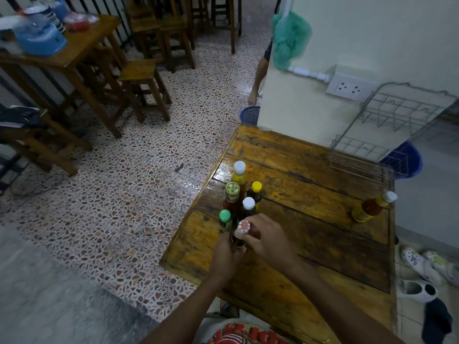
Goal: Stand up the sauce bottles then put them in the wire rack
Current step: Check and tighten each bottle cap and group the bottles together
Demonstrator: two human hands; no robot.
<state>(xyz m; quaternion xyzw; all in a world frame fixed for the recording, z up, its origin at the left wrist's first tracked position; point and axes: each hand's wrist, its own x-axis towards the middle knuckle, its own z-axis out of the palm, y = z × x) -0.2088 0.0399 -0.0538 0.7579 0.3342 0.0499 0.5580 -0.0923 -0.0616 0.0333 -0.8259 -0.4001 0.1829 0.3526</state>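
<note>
Wooden table (310,244), both hands around one upright dark bottle (242,233) with a red-and-white cap, left hand (224,254) gripping its body, right hand (269,240) pinching near the cap, five upright bottles (239,192) just beyond, one bottle lying down (372,207) well right, wire rack (387,135) at the far corner.

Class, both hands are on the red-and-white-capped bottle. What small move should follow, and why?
Probably release the red-and-white-capped bottle, which looks upright in both hands (left hand, right hand), and reach for the tilted bottle at the table's right edge. The wire rack holds nothing yet.
</note>
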